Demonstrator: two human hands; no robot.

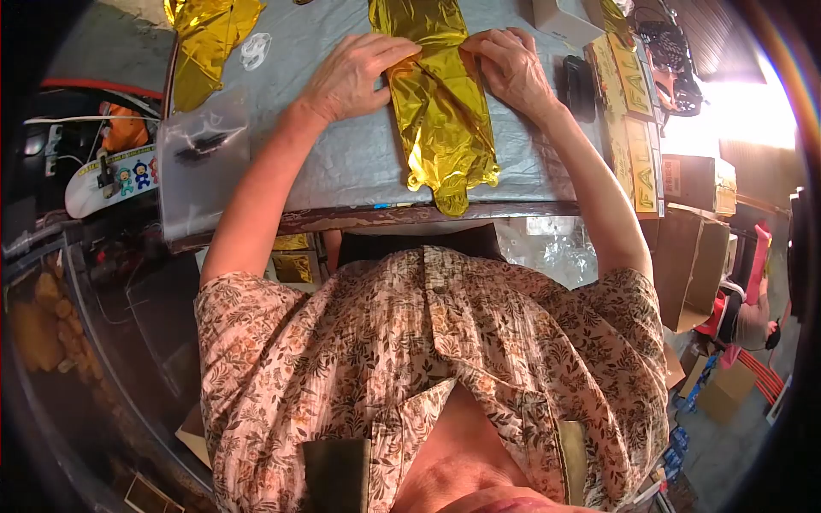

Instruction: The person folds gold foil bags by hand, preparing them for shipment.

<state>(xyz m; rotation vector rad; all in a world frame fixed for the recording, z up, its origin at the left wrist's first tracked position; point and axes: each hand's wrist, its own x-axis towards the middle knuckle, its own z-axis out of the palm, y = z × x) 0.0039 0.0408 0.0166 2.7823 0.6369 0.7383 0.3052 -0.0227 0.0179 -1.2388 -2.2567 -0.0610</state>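
Note:
A flat, uninflated gold foil balloon (440,120) lies lengthwise on the covered table, creased, with its small rounded tab hanging just over the near edge. My left hand (355,73) rests at its left side. Its fingers are stretched onto the foil and the thumb is apart, near the foil's edge. On the opposite side, the curled fingers of my right hand (509,68) pinch the balloon's right edge. The far end of the balloon runs out of the top of the view.
More gold foil (209,43) lies at the table's far left, beside a small clear plastic piece (255,51). A transparent bag (201,171) drapes over the left corner. On the right stand a black round object (579,88), a white box (569,19) and lettered yellow boxes (634,128). Cardboard boxes (691,265) stand beyond.

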